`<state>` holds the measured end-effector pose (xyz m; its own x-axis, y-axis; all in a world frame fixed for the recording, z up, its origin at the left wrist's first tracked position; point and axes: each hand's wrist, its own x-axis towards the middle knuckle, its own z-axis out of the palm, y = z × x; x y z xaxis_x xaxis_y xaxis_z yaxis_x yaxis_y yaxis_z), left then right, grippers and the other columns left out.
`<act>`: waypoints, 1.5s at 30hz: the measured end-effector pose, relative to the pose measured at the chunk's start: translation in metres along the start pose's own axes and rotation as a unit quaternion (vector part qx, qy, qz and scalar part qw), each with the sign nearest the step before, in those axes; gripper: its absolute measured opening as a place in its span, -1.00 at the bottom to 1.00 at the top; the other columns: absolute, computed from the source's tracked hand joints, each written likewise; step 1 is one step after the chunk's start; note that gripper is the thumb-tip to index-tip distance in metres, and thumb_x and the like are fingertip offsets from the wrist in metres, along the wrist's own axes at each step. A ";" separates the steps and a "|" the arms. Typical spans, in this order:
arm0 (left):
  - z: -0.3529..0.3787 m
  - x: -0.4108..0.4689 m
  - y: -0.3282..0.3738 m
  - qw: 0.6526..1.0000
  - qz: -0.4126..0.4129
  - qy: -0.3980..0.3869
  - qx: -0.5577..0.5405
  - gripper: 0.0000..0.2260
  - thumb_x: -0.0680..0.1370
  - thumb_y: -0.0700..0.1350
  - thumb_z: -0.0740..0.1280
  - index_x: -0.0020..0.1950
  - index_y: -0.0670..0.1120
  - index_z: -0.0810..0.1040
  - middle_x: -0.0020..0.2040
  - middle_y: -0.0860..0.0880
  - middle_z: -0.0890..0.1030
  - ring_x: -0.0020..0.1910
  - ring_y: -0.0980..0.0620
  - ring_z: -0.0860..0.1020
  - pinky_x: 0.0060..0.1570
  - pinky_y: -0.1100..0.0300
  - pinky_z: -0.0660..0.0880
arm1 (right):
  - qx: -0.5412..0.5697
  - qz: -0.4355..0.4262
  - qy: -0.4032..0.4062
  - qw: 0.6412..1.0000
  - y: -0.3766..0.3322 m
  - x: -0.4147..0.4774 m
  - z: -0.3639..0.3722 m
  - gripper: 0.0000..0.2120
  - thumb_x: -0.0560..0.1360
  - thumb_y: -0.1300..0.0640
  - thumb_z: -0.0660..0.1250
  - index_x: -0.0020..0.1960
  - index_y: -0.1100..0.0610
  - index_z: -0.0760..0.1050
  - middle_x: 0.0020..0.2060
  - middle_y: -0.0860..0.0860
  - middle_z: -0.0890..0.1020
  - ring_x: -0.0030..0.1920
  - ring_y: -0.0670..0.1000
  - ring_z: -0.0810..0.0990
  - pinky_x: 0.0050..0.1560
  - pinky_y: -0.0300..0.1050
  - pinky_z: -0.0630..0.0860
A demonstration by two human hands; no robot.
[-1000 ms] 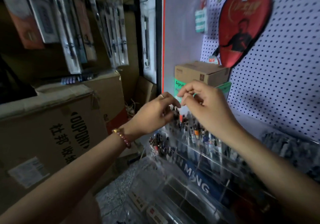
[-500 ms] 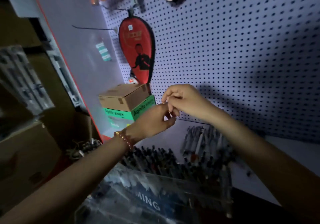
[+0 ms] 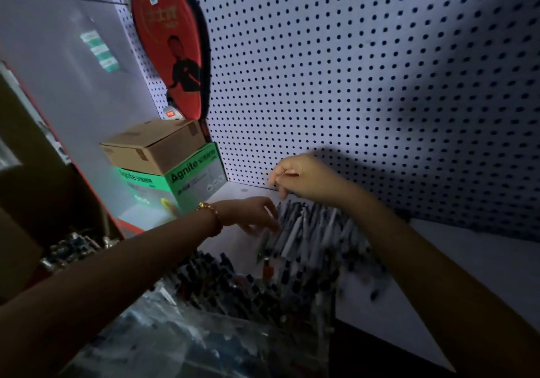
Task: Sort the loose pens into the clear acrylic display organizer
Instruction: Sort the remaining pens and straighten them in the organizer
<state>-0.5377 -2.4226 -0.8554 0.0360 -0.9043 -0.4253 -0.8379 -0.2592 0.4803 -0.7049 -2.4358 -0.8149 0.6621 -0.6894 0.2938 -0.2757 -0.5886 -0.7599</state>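
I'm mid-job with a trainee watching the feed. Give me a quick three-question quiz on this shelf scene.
1. True or false: the cardboard box sits on top of the green box.
2. Which hand is down at the edge of the loose pens? A) left hand B) right hand
3. Fill in: the red paddle case hangs on the ____.
Key: 1 true; 2 A (the right hand is raised above them); 3 pegboard.

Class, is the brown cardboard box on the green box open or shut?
Shut: the top flaps of the brown cardboard box lie flat, taped at the edges, atop the green box.
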 end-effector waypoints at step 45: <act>-0.052 -0.158 -0.021 0.878 0.379 0.218 -0.195 -0.80 0.66 -0.18 0.10 0.07 -0.20 0.49 -0.31 -0.12 0.48 -0.51 0.13 0.39 -0.45 0.33 0.32 | 0.295 0.038 0.179 0.938 -0.117 0.000 0.044 -0.75 0.58 0.08 0.24 -0.03 0.27 0.54 -0.57 -0.12 0.28 -0.60 -0.18 0.22 -0.55 -0.30 0.18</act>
<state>-0.4979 -2.2919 -0.7581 -0.1750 -0.8892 0.4228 -0.4634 0.4533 0.7615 -0.6421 -2.3486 -0.7519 0.3507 -0.8799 0.3207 0.1897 -0.2687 -0.9444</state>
